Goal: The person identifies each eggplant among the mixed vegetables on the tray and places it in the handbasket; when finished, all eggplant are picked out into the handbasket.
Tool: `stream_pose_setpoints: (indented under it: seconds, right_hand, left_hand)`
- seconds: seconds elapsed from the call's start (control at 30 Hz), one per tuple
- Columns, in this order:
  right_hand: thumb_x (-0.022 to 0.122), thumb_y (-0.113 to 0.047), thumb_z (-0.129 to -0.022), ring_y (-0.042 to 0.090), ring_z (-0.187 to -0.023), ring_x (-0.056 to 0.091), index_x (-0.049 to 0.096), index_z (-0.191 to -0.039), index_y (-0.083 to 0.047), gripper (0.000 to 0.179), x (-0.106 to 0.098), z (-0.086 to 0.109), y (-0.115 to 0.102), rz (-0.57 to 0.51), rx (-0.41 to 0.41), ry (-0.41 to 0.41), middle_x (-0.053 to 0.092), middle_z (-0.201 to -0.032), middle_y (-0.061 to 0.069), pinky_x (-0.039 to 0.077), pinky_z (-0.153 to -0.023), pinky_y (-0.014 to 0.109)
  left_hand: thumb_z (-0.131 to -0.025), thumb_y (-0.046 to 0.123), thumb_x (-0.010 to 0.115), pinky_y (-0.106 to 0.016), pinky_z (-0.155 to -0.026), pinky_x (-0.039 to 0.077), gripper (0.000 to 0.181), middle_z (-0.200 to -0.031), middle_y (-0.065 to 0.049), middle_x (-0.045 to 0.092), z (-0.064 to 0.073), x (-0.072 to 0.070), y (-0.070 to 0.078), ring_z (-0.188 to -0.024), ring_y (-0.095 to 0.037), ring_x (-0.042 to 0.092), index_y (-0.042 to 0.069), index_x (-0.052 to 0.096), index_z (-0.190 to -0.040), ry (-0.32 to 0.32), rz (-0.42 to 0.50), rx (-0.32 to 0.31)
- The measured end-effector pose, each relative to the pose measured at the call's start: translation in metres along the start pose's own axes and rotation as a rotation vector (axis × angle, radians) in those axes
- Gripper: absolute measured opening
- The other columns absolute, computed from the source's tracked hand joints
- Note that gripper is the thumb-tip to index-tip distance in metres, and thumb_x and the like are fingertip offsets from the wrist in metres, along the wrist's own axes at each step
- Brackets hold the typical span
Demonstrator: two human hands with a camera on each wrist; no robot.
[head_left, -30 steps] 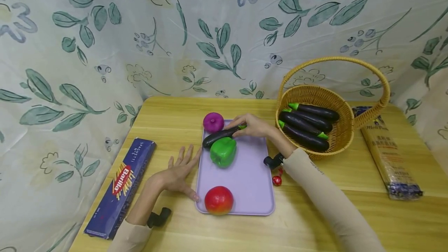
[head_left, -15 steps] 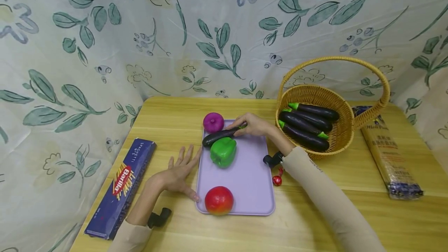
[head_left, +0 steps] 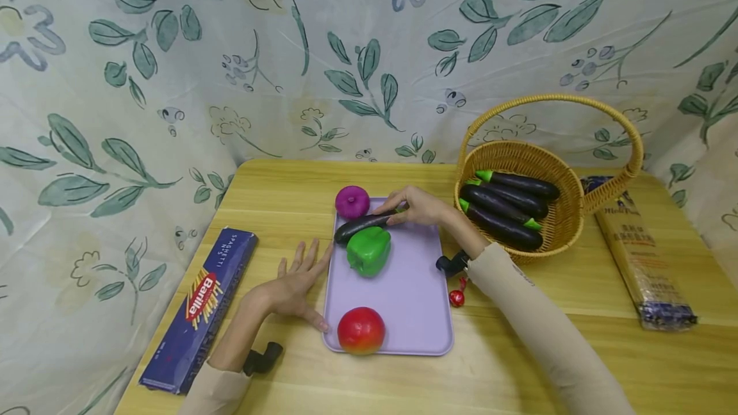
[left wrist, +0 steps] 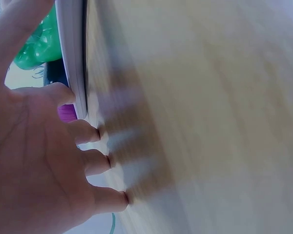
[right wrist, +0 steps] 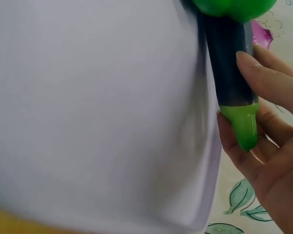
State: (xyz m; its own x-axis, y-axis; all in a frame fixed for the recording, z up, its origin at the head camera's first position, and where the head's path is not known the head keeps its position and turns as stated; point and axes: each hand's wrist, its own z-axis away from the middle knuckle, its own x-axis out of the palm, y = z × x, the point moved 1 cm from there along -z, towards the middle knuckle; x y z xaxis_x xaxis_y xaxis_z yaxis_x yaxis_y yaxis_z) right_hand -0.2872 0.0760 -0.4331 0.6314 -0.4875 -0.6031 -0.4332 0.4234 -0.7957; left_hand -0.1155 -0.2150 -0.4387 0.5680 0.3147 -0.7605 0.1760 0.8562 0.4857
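At the back of a lilac tray (head_left: pixel 412 312), my right hand (head_left: pixel 423 207) grips an eggplant (head_left: pixel 360 228) near its green stem end; the right wrist view shows thumb and fingers around that end. A green bell pepper (head_left: pixel 369 251) lies just in front of the eggplant, and a purple onion-like vegetable (head_left: pixel 352 202) sits behind it at the back left corner. A red mango-like fruit (head_left: pixel 361 330) rests at the tray's front left. My left hand (head_left: pixel 291 287) is spread beside the tray's left edge, its thumb at the rim and its fingertips on the table.
A wicker basket (head_left: pixel 567 229) holding several eggplants (head_left: pixel 510 200) stands at the back right. Right of it lies a packet of noodles (head_left: pixel 642 261). A blue spaghetti box (head_left: pixel 198 309) is at the left, and a small red wrapped candy (head_left: pixel 457 298) lies by the tray's right edge.
The eggplant's stem end has turned slightly in my right hand, so less green shows in the head view. Both hands stay in nearly the same place.
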Motion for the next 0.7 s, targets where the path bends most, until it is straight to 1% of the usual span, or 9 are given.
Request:
stream_pose_setpoints:
  seconds: [0.13, 0.27, 0.37, 0.53, 0.7]
  right_hand:
    - [0.077, -0.001, -0.089, 0.027, -0.109, 0.064, 0.076, -0.125, -0.013, 0.038, -0.002, 0.004, -0.007, 0.066, -0.012, 0.027, 0.075, -0.118, 0.013, 0.053, -0.1, 0.046]
    - [0.076, -0.001, -0.09, 0.029, -0.112, 0.066, 0.076, -0.125, -0.013, 0.037, -0.005, 0.008, -0.014, 0.126, -0.025, 0.06, 0.074, -0.12, 0.014, 0.056, -0.101, 0.046]
    - [0.075, -0.001, -0.091, 0.03, -0.113, 0.066, 0.076, -0.125, -0.013, 0.036, -0.008, 0.013, -0.019, 0.152, -0.034, 0.079, 0.074, -0.12, 0.014, 0.057, -0.1, 0.046]
    - [0.076, -0.002, -0.091, 0.029, -0.112, 0.065, 0.077, -0.124, -0.014, 0.035, -0.014, 0.021, -0.027, 0.159, -0.026, 0.112, 0.073, -0.118, 0.013, 0.056, -0.098, 0.043]
    - [0.074, -0.003, -0.093, 0.028, -0.109, 0.065, 0.076, -0.125, -0.011, 0.033, -0.021, 0.029, -0.036, 0.169, -0.053, 0.136, 0.073, -0.117, 0.013, 0.056, -0.094, 0.042]
  left_hand:
    - [-0.065, 0.054, 0.093, -0.076, -0.122, -0.009, 0.148, -0.171, -0.023, -0.021, 0.0, 0.0, 0.0, -0.156, -0.049, -0.021, 0.02, -0.009, -0.167, 0.001, -0.002, -0.004]
    - [-0.065, 0.054, 0.093, -0.076, -0.122, -0.009, 0.148, -0.171, -0.022, -0.021, 0.0, 0.0, 0.0, -0.157, -0.049, -0.021, 0.019, -0.008, -0.167, -0.001, -0.001, -0.007]
    - [-0.066, 0.054, 0.093, -0.076, -0.122, -0.009, 0.147, -0.171, -0.022, -0.021, -0.001, 0.0, 0.0, -0.156, -0.049, -0.021, 0.019, -0.009, -0.167, -0.003, 0.0, -0.006]
    - [-0.066, 0.055, 0.093, -0.076, -0.122, -0.009, 0.148, -0.171, -0.022, -0.021, 0.0, -0.001, 0.002, -0.156, -0.049, -0.021, 0.019, -0.009, -0.167, -0.004, 0.001, -0.002]
    - [-0.065, 0.056, 0.092, -0.076, -0.122, -0.008, 0.148, -0.171, -0.022, -0.021, 0.0, 0.0, 0.001, -0.156, -0.049, -0.021, 0.018, -0.008, -0.167, -0.005, -0.006, -0.007]
